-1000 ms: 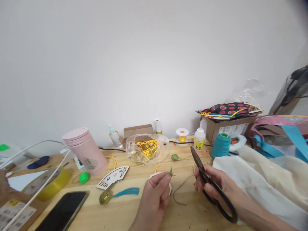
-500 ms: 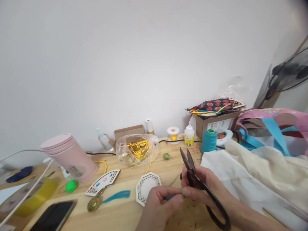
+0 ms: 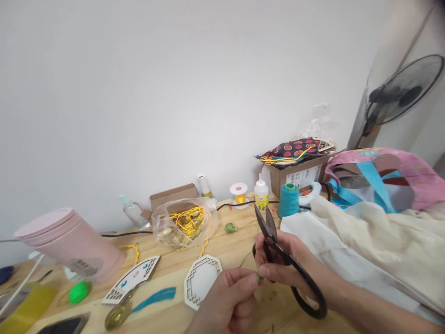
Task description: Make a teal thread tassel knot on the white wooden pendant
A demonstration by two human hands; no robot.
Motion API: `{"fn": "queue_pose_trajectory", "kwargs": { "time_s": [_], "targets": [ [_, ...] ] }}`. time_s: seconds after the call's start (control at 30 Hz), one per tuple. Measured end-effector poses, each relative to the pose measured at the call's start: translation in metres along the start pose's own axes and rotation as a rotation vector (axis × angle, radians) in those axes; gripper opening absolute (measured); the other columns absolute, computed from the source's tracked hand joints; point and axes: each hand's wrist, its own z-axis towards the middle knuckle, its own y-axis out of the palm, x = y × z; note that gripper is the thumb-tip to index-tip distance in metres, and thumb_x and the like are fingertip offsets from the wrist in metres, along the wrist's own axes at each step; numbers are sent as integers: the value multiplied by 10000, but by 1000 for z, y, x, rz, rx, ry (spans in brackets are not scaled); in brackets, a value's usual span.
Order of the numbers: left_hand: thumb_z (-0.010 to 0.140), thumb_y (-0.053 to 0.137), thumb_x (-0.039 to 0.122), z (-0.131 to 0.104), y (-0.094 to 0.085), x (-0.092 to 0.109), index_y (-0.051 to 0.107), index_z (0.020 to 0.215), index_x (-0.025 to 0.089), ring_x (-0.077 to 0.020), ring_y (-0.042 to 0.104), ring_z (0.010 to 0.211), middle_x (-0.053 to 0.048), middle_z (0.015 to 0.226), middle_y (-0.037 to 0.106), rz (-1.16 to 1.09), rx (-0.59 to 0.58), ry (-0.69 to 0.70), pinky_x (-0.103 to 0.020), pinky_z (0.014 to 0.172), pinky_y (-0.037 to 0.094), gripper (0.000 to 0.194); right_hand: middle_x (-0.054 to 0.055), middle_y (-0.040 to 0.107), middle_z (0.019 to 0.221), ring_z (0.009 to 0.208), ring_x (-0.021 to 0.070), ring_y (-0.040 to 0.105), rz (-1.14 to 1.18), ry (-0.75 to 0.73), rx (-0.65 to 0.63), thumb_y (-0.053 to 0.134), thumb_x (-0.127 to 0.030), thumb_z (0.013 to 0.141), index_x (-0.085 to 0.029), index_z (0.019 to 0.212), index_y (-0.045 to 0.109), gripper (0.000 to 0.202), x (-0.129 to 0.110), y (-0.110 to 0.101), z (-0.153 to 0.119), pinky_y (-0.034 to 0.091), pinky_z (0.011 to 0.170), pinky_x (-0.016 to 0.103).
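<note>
Black-handled scissors rest in my right hand, blades slightly apart and pointing up. The thumb and forefinger of that hand also pinch together low down, close to the fingertips of my left hand. My left hand is closed in a pinch, and a small bit of green thread shows between the two hands. How much thread lies inside the fingers is hidden. Behind the left hand lies a white octagonal wooden pendant with a lattice border and a yellow cord, partly covered by that hand.
To the left are a fan-shaped ornament, a teal tassel, a pink tumbler and a phone. Behind stand a bag of yellow cords, a glue bottle and a teal thread cone. White cloth lies right.
The view has swung to the right, so things sit farther left. The blue strand seen between my left fingers is now out of sight. Both hands stay close together, scissors still held.
</note>
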Motion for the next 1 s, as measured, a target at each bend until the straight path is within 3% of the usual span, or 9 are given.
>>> {"fn": "queue_pose_trajectory", "kwargs": {
  "time_s": [0.1,0.23,0.43,0.53,0.8,1.0],
  "targets": [
    [480,761,383,3,-3,-6,462,545,166,0,99,334,135,355,207,-103,42,52,-144,334,47,376,-53,416,605,518,81,376,-80,-63,30,620,-391,675,-196,831,444,305,2,-4,2,312,458,190],
    [449,781,352,1,-10,-3,415,507,167,-1,72,346,140,374,170,-226,160,171,-142,322,38,414,-32,431,640,551,93,388,-368,-146,87,610,-338,683,-171,837,507,249,5,-16,4,325,487,201],
    [572,726,328,-3,-16,8,446,536,161,-19,71,383,128,409,159,-168,231,369,-152,345,69,328,18,523,694,601,136,460,-929,-333,63,641,-355,674,-178,907,571,301,6,-28,2,366,526,232],
    [594,714,316,-4,-16,9,485,561,153,-25,69,396,126,422,141,-165,259,409,-159,356,73,283,22,517,635,548,131,457,-1107,-416,46,581,-360,733,-166,914,573,265,9,-30,0,347,478,229],
    [613,700,311,-6,-16,7,554,612,150,-30,61,401,123,432,131,-254,231,409,-165,351,64,218,15,500,530,459,129,452,-1277,-477,30,504,-314,783,-160,788,585,174,13,-27,-2,307,427,235],
    [624,692,316,-6,-17,6,582,646,146,-31,71,399,123,417,143,-250,231,409,-164,350,64,204,7,520,561,485,136,457,-1136,-243,41,577,-345,719,-180,781,588,177,12,-22,1,331,443,233]
  ]
}}
